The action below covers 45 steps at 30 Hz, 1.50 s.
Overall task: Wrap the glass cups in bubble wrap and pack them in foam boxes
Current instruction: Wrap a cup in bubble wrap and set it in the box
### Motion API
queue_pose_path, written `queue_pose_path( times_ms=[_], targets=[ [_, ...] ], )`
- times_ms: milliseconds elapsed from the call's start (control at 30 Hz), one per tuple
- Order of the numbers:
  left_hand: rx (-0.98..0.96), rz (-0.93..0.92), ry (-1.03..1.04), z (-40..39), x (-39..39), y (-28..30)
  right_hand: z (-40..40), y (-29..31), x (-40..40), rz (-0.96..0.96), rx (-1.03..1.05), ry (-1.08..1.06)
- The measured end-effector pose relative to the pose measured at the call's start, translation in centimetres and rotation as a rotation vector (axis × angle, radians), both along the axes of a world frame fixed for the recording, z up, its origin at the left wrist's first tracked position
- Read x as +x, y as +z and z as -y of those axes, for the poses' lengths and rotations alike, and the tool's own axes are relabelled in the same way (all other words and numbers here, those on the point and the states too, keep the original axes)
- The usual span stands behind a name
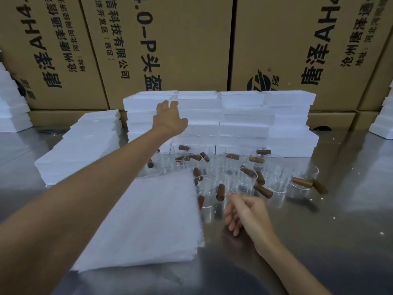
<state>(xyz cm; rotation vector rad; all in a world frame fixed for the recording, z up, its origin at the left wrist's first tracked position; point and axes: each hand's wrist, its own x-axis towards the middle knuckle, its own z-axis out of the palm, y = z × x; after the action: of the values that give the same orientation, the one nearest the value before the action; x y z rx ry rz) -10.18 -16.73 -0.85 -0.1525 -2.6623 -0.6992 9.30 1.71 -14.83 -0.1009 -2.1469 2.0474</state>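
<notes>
Left hand (pixel 170 118) stretched to top of foam boxes (pixel 219 120), fingers spread and straight, touching upper box, likely fetching one. Right hand (pixel 246 213) loosely curled, holding nothing, just in front of glass cups (pixel 231 173). Cups clear, smooth, brown wooden handles, clustered in front of boxes. Bubble wrap (pixel 148 218) stacked flat, soft, white, front-left of cups. Table (pixel 350 199) shiny metal.

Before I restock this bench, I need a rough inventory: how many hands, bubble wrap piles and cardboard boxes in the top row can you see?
Hands: 2, left hand and right hand
Bubble wrap pile: 1
Top-row cardboard boxes: 4
Total: 7
</notes>
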Motion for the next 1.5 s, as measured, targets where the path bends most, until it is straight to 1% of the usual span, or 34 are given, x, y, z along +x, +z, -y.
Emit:
queue_pose_path(
  times_ms=[100,167,267,367,500,600,667,700,733,800,833,867,933,1000,1067,1100,1133,1167,1233,1267,1300,1400,1500],
  targets=[
    [-0.168,-0.035,0.04,-1.3,-3.9,1.2,-0.3,-0.1,-0.9,0.0,-0.041,0.042],
    [-0.277,-0.024,0.041,-1.8,-6.1,1.4,-0.4,-0.3,-1.4,0.001,-0.053,0.055],
    [-0.355,0.017,0.037,-2.2,-8.7,1.5,-0.5,-0.6,-1.8,0.017,-0.056,0.066],
    [-0.374,0.004,0.041,-2.5,-10.0,1.3,-0.6,-0.9,-1.9,0.02,-0.053,0.074],
    [-0.34,-0.118,0.034,-2.5,-9.4,1.2,-0.9,-0.7,-1.8,0.015,-0.063,0.09],
    [-0.283,-0.188,-0.047,-2.4,-7.4,1.8,-1.1,-0.5,-1.7,0.003,-0.099,0.067],
    [-0.262,-0.223,-0.111,-2.5,-5.3,2.4,-1.1,-0.5,-1.8,-0.021,-0.096,-0.001],
    [-0.251,-0.238,-0.151,-2.5,-4.0,2.6,-1.2,-0.4,-1.6,-0.072,-0.033,-0.066],
    [-0.242,-0.252,-0.196,-2.5,-2.5,2.7,-1.4,-0.4,-1.5,-0.16,0.088,-0.152],
    [-0.238,-0.272,-0.292,-2.3,1.0,2.4,-2.6,-0.1,-1.0,-0.356,0.405,-0.376],
    [-0.247,-0.283,-0.334,-2.2,2.8,2.0,-3.3,0.1,-0.7,-0.416,0.512,-0.504],
    [-0.272,-0.302,-0.363,-2.0,4.7,1.6,-4.1,0.5,-0.5,-0.449,0.552,-0.6],
    [-0.346,-0.361,-0.376,-1.5,8.3,0.4,-5.6,0.8,-0.4,-0.454,0.586,-0.708],
    [-0.379,-0.382,-0.359,-0.7,11.8,-0.6,-6.9,0.6,-0.5,-0.35,0.607,-0.716],
    [-0.351,-0.356,-0.363,0.1,15.1,-1.6,-7.9,0.2,-0.6,-0.202,0.556,-0.688],
    [-0.333,-0.335,-0.386,0.3,16.8,-2.1,-8.4,0.2,-0.7,-0.142,0.492,-0.67],
    [-0.324,-0.305,-0.424,0.4,18.6,-2.6,-9.0,0.4,-0.7,-0.094,0.376,-0.644],
    [-0.33,-0.27,-0.478,0.3,20.4,-3.1,-9.6,0.9,-0.6,-0.069,0.209,-0.618],
    [-0.4,-0.21,-0.59,-0.2,23.6,-4.6,-10.6,2.3,-0.1,-0.036,-0.158,-0.569],
    [-0.459,-0.192,-0.633,-0.6,24.9,-5.4,-11.2,2.8,0.3,-0.016,-0.275,-0.549],
    [-0.521,-0.174,-0.663,-1.1,25.8,-6.2,-11.6,3.0,0.7,0.006,-0.295,-0.533],
    [-0.651,-0.138,-0.672,-2.8,26.9,-8.3,-11.9,2.7,1.5,0.052,-0.127,-0.493],
    [-0.759,-0.119,-0.636,-4.3,26.7,-9.4,-11.6,2.0,1.3,0.092,-0.077,-0.411]
  ],
)
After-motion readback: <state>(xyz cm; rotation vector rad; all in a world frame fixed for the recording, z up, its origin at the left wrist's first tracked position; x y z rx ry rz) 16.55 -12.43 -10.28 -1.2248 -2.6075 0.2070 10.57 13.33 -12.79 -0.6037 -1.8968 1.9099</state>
